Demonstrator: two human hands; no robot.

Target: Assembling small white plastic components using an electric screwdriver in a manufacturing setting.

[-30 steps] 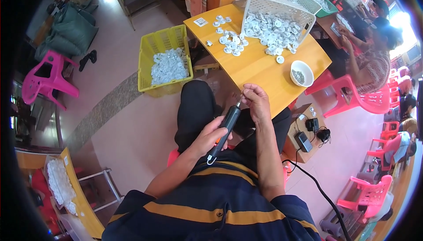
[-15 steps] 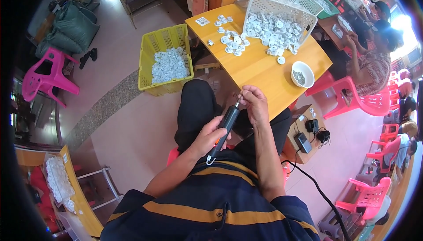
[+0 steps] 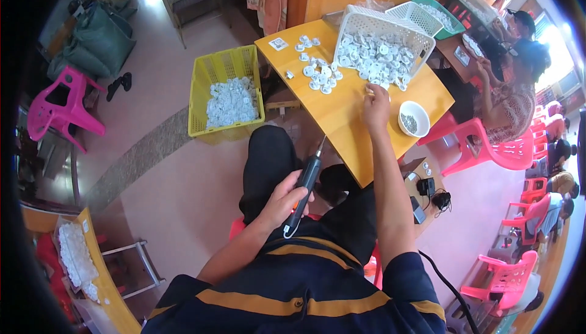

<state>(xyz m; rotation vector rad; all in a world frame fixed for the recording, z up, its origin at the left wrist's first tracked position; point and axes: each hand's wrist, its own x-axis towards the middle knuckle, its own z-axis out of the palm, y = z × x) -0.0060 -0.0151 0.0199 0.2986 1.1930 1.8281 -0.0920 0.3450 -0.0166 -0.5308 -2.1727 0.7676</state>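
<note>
My left hand (image 3: pixel 285 198) is wrapped round a black electric screwdriver (image 3: pixel 305 183) with an orange switch. Its thin bit points up and away, just off the near edge of the yellow table (image 3: pixel 348 132). Over the table my right hand (image 3: pixel 376 109) is reached out, fingertips pinched at a small white plastic part (image 3: pixel 369 90) beside the pile. Loose white round parts (image 3: pixel 381 53) spill from a tipped white basket (image 3: pixel 421 47). More white parts (image 3: pixel 320 76) lie in a group to the left. A white bowl (image 3: pixel 422 114) with small metal pieces stands right of my right hand.
A yellow crate (image 3: pixel 196 99) of white parts stands on the floor left of the table. Chargers and cables (image 3: pixel 427 189) sit on a low box at right. A person (image 3: pixel 510 105) works nearby at a pink chair (image 3: pixel 497 148). Another pink chair (image 3: pixel 67 105) stands far left.
My right hand has left the screwdriver's tip and reached forward to the white parts on the table. The left hand keeps the screwdriver, now slightly lower.
</note>
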